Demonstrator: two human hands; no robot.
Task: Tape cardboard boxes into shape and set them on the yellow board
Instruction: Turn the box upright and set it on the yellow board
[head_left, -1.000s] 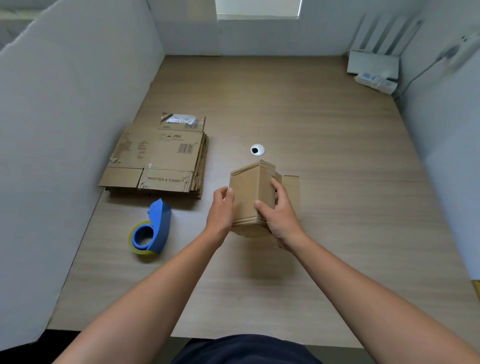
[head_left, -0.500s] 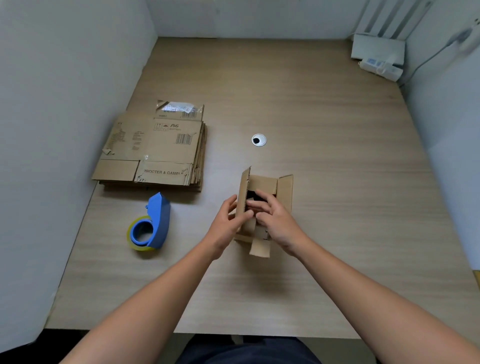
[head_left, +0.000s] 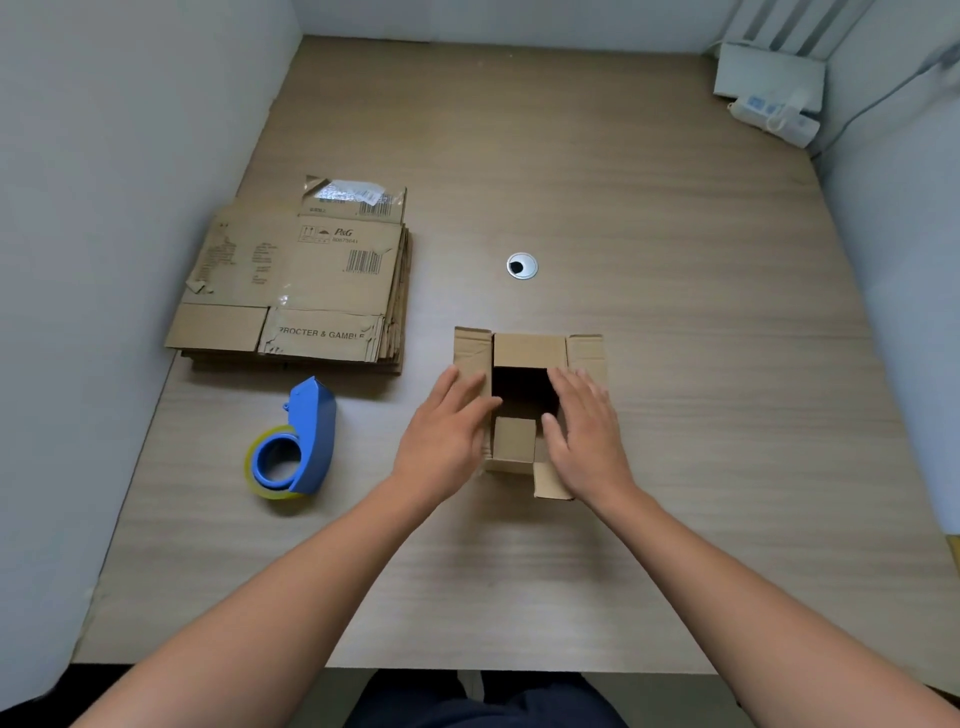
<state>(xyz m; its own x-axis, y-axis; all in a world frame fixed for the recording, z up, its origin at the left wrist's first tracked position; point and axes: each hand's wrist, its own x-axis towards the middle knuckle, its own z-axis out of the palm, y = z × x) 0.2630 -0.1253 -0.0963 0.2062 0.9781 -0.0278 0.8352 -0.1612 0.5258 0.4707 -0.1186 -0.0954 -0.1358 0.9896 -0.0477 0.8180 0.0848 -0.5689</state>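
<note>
A small cardboard box (head_left: 527, 353) stands on the wooden table with its top open and its flaps spread outward, dark inside. My left hand (head_left: 447, 431) lies with straight fingers against the box's left flap. My right hand (head_left: 587, 431) lies flat with straight fingers on the right flap. A blue tape dispenser (head_left: 296, 441) with a roll of clear tape lies on the table to the left of my hands. A sliver of the yellow board (head_left: 953, 551) shows at the right edge.
A stack of flattened cardboard boxes (head_left: 296, 280) lies at the left by the white wall. A round cable grommet (head_left: 521, 265) sits in the table beyond the box. White devices (head_left: 769, 88) stand in the far right corner. White partitions enclose the table (head_left: 675, 312).
The box was closed and held between both hands, then turned upright and opened. Both hands have now flattened onto the side flaps, which are spread wider.
</note>
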